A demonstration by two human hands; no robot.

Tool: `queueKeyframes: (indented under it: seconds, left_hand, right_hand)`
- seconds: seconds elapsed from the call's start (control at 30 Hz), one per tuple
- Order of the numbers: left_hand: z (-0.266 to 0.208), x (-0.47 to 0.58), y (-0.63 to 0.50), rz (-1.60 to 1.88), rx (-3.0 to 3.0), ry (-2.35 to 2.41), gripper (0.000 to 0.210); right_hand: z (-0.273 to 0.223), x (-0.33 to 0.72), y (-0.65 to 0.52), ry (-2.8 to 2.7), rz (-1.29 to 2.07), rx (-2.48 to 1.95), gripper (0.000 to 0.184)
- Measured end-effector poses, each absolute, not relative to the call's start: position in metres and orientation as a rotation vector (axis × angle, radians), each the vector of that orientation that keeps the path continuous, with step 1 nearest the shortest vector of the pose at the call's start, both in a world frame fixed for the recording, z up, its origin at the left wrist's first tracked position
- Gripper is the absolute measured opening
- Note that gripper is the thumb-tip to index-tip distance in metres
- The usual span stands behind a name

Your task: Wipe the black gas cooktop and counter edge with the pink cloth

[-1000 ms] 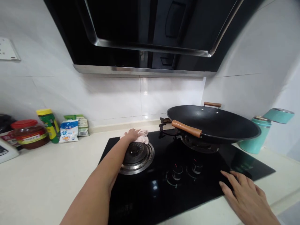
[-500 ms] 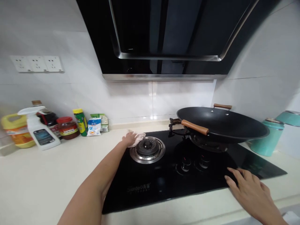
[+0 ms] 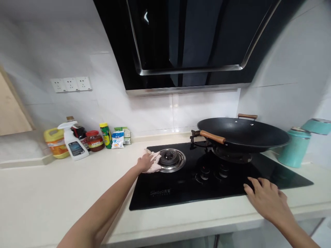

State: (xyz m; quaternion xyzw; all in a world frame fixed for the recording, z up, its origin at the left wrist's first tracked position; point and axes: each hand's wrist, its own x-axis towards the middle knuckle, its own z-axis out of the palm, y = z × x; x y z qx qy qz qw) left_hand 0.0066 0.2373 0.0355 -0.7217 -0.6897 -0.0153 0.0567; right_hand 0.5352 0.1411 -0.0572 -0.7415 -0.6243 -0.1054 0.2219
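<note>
My left hand (image 3: 144, 162) is closed over a pale pink cloth (image 3: 155, 162), pressing it onto the left edge of the black glass gas stove (image 3: 178, 191). The cloth lies against the left side of the burner (image 3: 169, 157), whose round metal ring is bare of any pot. At the stove's front right edge my right hand (image 3: 269, 199) rests palm down with fingers apart, holding nothing. Two control knobs (image 3: 205, 173) sit between the hands. A big black wok (image 3: 243, 134) with wooden handles stands on the right burner, beyond my right hand.
Along the wall at left stand a yellow jug (image 3: 55, 144), a white spray bottle (image 3: 74, 144), a red-lidded jar (image 3: 94, 140), a green shaker (image 3: 106, 136) and seasoning packets (image 3: 118, 139). A turquoise canister (image 3: 295, 148) is at far right. The range hood (image 3: 191, 75) hangs above.
My left hand has drawn the cloth nearer to me along the burner's left side. The view has shifted left, and my right hand stays at the stove's front edge.
</note>
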Motion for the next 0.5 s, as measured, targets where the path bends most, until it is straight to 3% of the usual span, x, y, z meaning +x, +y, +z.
queueKeyframes:
  seconds: [0.5]
  left_hand:
    - [0.048,0.073,0.146,0.004,-2.176,-1.891,0.049]
  right_hand:
    - [-0.041,0.525,0.135,-1.727,-0.265,-2.043,0.059]
